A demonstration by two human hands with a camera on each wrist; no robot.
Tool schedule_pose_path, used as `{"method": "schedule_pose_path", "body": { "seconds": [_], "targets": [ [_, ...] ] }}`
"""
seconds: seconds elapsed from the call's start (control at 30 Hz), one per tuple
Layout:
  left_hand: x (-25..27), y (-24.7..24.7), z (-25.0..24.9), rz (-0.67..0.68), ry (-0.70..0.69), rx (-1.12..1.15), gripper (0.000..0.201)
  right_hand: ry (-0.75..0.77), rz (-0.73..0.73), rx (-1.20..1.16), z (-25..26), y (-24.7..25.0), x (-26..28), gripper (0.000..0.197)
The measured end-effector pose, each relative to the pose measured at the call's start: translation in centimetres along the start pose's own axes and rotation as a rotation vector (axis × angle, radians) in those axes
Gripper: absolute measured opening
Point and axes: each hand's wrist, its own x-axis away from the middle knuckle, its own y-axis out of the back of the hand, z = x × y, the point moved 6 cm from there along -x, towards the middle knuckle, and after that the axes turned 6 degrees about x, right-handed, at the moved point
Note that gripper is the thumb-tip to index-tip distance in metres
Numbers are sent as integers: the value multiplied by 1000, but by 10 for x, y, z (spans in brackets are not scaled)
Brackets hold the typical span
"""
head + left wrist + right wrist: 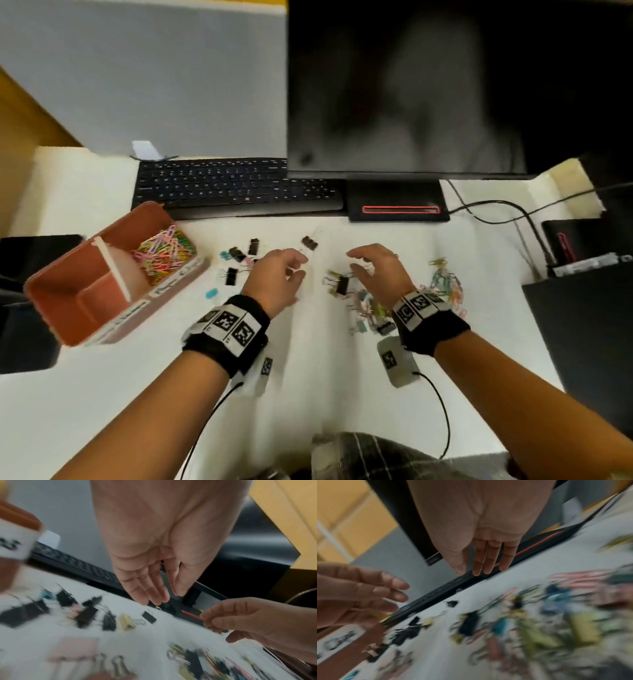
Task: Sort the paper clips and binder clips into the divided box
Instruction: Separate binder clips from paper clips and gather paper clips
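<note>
An orange divided box [51, 301] sits at the left of the white desk, and its far compartment holds coloured paper clips [164, 253]. Black binder clips [239, 255] lie scattered between the box and my hands. My left hand [294, 270] hovers over the desk with relaxed fingers [147, 595] and an empty palm. Just right of it lies a black and gold binder clip [340, 284]. My right hand [356, 263] hovers above that clip, its fingers [489, 566] straight and holding nothing. A mixed pile of paper clips [445, 284] lies beside and under the right wrist.
A black keyboard [233, 186] and the monitor's base [397, 205] line the back of the desk under the monitor [411, 85]. Cables [496, 209] run at the right toward black boxes [582, 325]. A dark object [27, 308] sits left of the orange box.
</note>
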Motion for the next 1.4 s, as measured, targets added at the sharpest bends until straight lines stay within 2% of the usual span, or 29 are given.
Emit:
{"method": "schedule_pose_path", "body": {
  "seconds": [0.1, 0.2, 0.37, 0.43, 0.57, 0.63, 0.77, 0.87, 0.93, 1.03, 1.1, 1.17, 1.3, 1.4],
  "targets": [
    [-24, -45, -12, 75, -26, -88, 23, -118, 42, 92, -56, 22, 2, 28],
    [-45, -63, -11, 91, -18, -168, 20, -178, 109, 158, -88, 31, 0, 29],
    [-72, -78, -2, 159, 20, -289, 15, -233, 194, 153, -112, 32, -8, 29],
    [-78, -84, 2, 226, 3, -354, 13, -248, 221, 149, -117, 30, -12, 32],
    [-77, -94, 6, 356, -41, -401, 17, -230, 243, 125, -122, 25, -17, 23],
    [-75, -96, 7, 365, -52, -404, 18, -228, 264, 106, -125, 25, -18, 20],
    [-74, -98, 8, 357, -48, -437, 7, -169, 335, 160, -123, 24, -22, 14],
    [-76, -100, 7, 366, -49, -467, 9, -101, 339, 173, -121, 25, -23, 10],
    [-75, -99, 7, 363, -32, -461, 16, -46, 322, 124, -116, 28, -24, 11],
    [-72, -92, 6, 297, 19, -331, 19, 34, 301, 17, -99, 28, -29, 13],
    [-72, -91, -1, 251, 25, -222, 17, 85, 324, 29, -88, 20, -33, 15],
    [-74, -99, -12, 256, 12, -164, 26, 113, 367, 70, -82, 10, -35, 17],
    [-78, -127, -25, 354, -25, -273, 40, 85, 381, 121, -82, 1, -33, 22],
    [-82, -137, -22, 356, -47, -368, 28, 51, 395, 150, -86, 0, -31, 23]
  ]
}}
